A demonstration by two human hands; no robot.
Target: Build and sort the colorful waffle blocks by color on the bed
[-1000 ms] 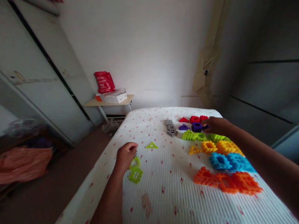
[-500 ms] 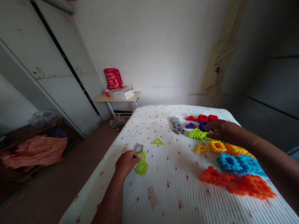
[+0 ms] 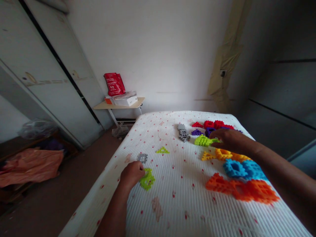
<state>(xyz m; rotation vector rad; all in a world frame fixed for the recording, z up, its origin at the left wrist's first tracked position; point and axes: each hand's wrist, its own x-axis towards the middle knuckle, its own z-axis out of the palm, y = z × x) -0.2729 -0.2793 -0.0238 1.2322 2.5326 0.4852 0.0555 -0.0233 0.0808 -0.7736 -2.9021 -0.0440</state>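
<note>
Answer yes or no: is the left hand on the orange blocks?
No, the left hand is at the lime-green lattice piece, well away from the orange blocks at the right of the view.

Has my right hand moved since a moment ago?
Yes, your right hand has shifted left, closer to the grey blocks on the bed, and now sits at the lime green blocks.

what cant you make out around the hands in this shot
Head view, the only one:
Whether the left hand grips the lime green lattice piece: its fingers hide the contact.
How many purple blocks and lime green blocks there are: the right hand covers part of them.
The print on the red bag: too small and blurred.
</note>
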